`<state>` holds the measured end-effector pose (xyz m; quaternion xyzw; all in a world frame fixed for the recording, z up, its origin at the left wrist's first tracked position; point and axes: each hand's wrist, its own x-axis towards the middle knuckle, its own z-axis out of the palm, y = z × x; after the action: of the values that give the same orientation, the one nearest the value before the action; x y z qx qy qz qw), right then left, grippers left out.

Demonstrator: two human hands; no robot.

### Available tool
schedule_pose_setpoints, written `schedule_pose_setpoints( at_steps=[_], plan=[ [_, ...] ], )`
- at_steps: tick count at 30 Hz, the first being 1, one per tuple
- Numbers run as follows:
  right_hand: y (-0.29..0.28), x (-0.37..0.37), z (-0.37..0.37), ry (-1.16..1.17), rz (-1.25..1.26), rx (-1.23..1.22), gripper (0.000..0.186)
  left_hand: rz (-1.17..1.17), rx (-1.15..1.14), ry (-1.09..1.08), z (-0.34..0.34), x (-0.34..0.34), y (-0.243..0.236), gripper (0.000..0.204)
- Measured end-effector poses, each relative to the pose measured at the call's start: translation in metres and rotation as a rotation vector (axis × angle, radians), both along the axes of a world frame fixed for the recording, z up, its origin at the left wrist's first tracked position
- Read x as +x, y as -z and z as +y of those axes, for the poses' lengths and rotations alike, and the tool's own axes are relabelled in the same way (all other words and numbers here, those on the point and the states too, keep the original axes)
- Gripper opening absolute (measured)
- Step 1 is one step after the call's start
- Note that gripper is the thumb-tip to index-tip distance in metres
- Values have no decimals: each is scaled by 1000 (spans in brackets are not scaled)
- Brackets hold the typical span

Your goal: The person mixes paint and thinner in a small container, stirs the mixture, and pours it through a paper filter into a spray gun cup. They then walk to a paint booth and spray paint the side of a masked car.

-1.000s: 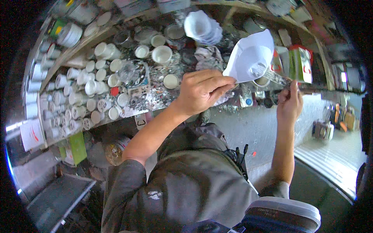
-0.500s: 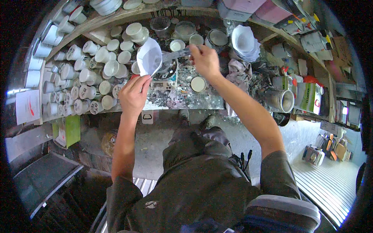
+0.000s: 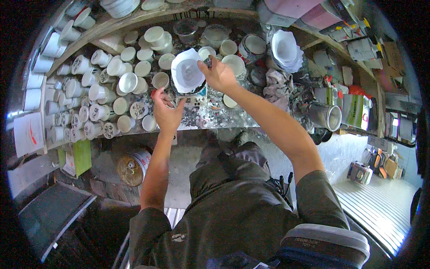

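Note:
A white paper cone with a wide folded mouth sits upright over the weighing scale at the middle of the bench; what holds it up is hidden. My right hand is at the cone's right rim, thumb and fingers apart, the thumb at or very near the paper. Just below and left of the cone, my left hand has its fingers curved and spread from the thumb. A small red spot shows by its fingertips; I cannot make out what it is. A pale round lid lies partly behind my right wrist.
Many white lidded cups crowd the bench's left. A stack of paper cones stands at the back right above a crumpled rag. Farther right is a metal can. Open tubs line the back; a drum stands below.
The paper cone has left my left hand and now stands upright, farther right. The clear plastic piece my right hand held no longer shows in it. Both hands have shifted lower.

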<state>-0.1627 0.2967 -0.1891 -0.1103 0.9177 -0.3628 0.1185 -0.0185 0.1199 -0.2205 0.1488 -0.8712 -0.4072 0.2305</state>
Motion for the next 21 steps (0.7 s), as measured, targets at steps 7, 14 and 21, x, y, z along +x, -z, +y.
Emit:
schedule_pose_setpoints(
  at_steps=[7, 14, 21],
  plan=[
    [6, 10, 10, 115, -69, -83, 81, 150, 52, 129, 21, -48, 48, 101],
    [-19, 25, 18, 65, 130, -151, 53, 70, 18, 266, 28, -67, 48, 69],
    [-51, 19, 126, 0, 203, 79, 49, 183, 372, 243, 156, -48, 47, 72]
  ],
)
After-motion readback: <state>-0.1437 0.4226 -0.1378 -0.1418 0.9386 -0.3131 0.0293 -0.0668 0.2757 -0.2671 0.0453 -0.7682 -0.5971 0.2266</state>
